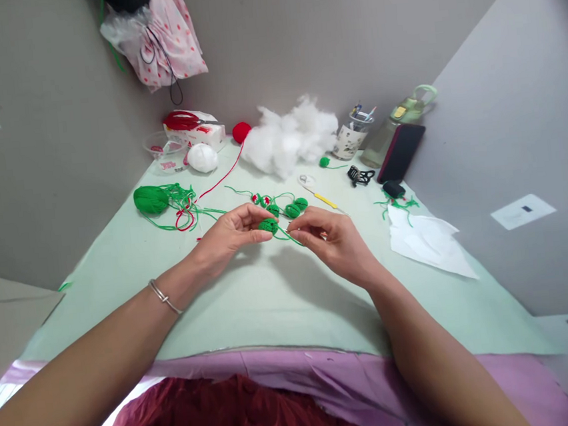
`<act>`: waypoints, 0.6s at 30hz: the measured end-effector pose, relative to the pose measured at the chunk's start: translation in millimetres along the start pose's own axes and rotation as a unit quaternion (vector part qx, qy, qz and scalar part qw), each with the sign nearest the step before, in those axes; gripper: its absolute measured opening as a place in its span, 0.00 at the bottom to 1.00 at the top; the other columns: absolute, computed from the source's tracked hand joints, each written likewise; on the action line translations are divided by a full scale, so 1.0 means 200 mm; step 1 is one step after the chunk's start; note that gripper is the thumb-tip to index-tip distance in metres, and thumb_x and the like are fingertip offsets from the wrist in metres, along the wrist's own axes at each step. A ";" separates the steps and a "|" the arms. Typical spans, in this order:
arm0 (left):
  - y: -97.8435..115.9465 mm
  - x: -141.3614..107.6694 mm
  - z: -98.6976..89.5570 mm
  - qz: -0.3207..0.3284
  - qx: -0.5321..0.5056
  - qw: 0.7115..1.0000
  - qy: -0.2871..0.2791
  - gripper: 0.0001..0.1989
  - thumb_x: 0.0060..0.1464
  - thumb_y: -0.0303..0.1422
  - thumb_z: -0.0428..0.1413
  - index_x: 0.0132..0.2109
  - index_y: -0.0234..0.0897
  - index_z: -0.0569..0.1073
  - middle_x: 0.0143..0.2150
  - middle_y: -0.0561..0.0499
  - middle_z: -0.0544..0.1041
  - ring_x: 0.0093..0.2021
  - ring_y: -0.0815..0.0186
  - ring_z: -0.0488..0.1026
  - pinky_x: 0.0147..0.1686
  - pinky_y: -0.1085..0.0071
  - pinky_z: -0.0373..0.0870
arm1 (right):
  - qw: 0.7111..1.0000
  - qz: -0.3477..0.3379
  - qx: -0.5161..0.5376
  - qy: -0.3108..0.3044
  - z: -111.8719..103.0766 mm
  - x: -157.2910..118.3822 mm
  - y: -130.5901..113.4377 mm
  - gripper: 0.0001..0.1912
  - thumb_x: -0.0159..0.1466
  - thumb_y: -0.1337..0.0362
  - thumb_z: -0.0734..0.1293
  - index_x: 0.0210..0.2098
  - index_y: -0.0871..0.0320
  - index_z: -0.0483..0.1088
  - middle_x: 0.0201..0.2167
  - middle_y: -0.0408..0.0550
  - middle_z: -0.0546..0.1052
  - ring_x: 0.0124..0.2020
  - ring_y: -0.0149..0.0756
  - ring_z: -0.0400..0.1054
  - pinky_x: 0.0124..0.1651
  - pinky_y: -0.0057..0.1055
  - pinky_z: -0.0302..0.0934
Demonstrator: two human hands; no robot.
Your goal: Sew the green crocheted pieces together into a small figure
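Note:
My left hand [239,229] pinches a small green crocheted ball [268,226] between thumb and fingers, above the middle of the table. A strand of green yarn [282,232] runs from it to my right hand [318,231], whose thumb and fingertips are closed on the strand. Whether a needle is also in those fingertips is too small to tell. Just behind lie several green crocheted pieces [292,210], two with red-and-white parts [266,201]. A yellow-handled crochet hook [326,200] rests beyond my right hand.
At left lies a green yarn ball [151,200] with tangled strands. Along the back are a white ball [202,158], red scissors [182,120], red yarn [241,133] and fluffy white stuffing [287,139]. A pen cup [350,141], bottle [382,140], phone [401,153] and white paper [427,243] are at right.

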State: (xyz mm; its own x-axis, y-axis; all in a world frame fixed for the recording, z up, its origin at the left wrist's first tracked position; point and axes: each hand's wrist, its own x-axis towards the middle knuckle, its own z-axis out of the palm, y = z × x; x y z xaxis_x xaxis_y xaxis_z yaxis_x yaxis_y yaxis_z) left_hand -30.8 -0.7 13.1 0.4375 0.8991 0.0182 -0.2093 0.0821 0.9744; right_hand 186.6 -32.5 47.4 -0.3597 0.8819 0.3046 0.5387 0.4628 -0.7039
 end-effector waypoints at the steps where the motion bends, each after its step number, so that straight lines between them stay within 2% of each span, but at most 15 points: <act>1: 0.00 0.00 0.00 0.000 0.000 1.000 -0.001 0.15 0.44 0.31 0.70 0.41 0.39 0.78 0.39 0.53 0.77 0.41 0.67 0.72 0.46 0.68 0.65 | 1.000 0.001 -0.003 -0.001 0.00 0.00 0.00 0.06 0.66 0.67 0.67 0.34 0.57 0.76 0.29 0.45 0.72 0.28 0.31 0.61 0.32 0.33 0.53; 9: 0.00 -0.01 0.01 -0.007 0.012 1.000 0.009 0.16 0.43 0.29 0.70 0.40 0.38 0.77 0.39 0.54 0.77 0.42 0.67 0.72 0.47 0.68 0.65 | 1.000 0.009 -0.013 -0.003 0.02 -0.01 -0.01 0.06 0.65 0.71 0.66 0.33 0.58 0.74 0.28 0.43 0.71 0.27 0.29 0.60 0.32 0.30 0.53; 18: -0.02 -0.01 0.03 -0.003 0.001 1.000 0.001 0.16 0.42 0.29 0.70 0.39 0.37 0.76 0.37 0.54 0.76 0.40 0.67 0.72 0.44 0.69 0.65 | 0.994 0.052 0.100 -0.001 0.08 0.00 0.01 0.04 0.65 0.67 0.66 0.33 0.58 0.72 0.27 0.43 0.71 0.27 0.30 0.62 0.32 0.30 0.54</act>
State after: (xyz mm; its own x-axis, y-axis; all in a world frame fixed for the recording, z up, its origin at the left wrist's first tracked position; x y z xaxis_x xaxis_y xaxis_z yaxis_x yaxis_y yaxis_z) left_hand -26.2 -5.1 9.5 0.4368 0.8995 0.0118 -0.2055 0.0870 0.9748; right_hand 174.0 -32.7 36.0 -0.3109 0.9240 0.2225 0.4115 0.3419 -0.8448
